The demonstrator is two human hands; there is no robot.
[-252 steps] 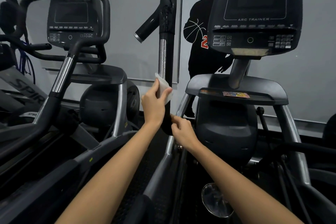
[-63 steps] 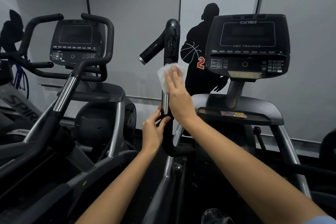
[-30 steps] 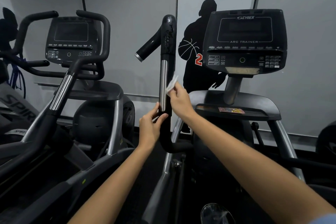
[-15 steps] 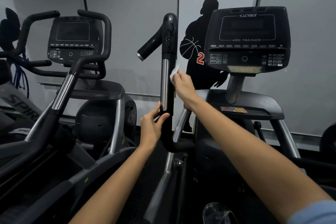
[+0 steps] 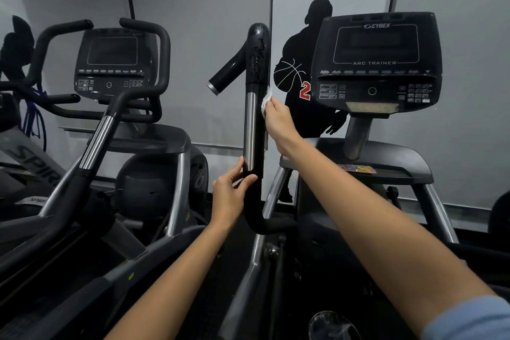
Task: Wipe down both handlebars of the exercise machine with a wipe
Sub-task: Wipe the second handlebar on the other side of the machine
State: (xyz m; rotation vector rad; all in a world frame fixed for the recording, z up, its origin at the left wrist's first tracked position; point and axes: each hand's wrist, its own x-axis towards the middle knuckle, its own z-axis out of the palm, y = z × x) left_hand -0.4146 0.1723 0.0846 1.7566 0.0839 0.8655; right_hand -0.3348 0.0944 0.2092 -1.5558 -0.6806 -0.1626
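both bare arms reach forward and up to the tall handlebar (image 5: pixel 255 130) in the middle. the right arm is the long one, with a bit of blue sleeve (image 5: pixel 469 320) at the bottom corner. the right hand (image 5: pixel 277 121) is high on the right side of the bar, with its fingers curled on a small white wipe (image 5: pixel 266 99). the wipe is crumpled and soft, and it is pressed on the bar just under the top grip. the left hand (image 5: pixel 230 197) is lower down, with its thumb and fingers wrapped around the bar where the shiny strip ends.

the exercise machine (image 5: pixel 356 174) on the right is big, dark and smooth, with grey metal legs. its screen box (image 5: pixel 376 61) is black with small buttons and white letters. another machine (image 5: pixel 116 130) just like it stands on the left. the handlebar is a round black tube that bends at the bottom. its top grip is bumpy and cracked, and a shiny silver strip runs down its front. a short black stub sticks out to the left near the top. a black picture of a basketball player (image 5: pixel 303 85) is on the grey wall behind.
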